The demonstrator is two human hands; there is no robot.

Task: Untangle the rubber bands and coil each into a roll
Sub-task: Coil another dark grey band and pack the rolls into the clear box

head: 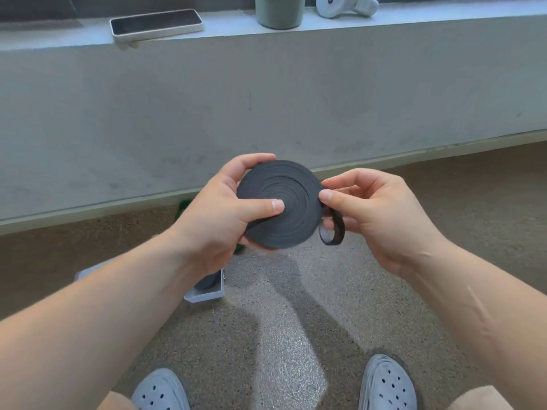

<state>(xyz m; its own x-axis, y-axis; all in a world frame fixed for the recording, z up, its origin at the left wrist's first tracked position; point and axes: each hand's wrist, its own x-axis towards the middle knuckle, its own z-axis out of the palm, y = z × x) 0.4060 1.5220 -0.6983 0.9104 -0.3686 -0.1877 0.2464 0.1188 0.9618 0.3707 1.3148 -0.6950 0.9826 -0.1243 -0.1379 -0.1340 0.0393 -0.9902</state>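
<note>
A black rubber band is wound into a flat round coil (291,196) held in the air in front of me. My left hand (219,214) grips the coil, thumb pressed near its centre and fingers curled behind its rim. My right hand (373,214) pinches the coil's right edge, where the band's short loose end loop (336,230) hangs down. A green band (183,207) lies on the floor by the wall, mostly hidden behind my left hand.
A white box (207,292) with another dark coil inside stands on the speckled floor under my left forearm. On the ledge above lie a phone (157,25), a green cup (279,10) and a white controller (346,5). My shoes (384,386) show at the bottom.
</note>
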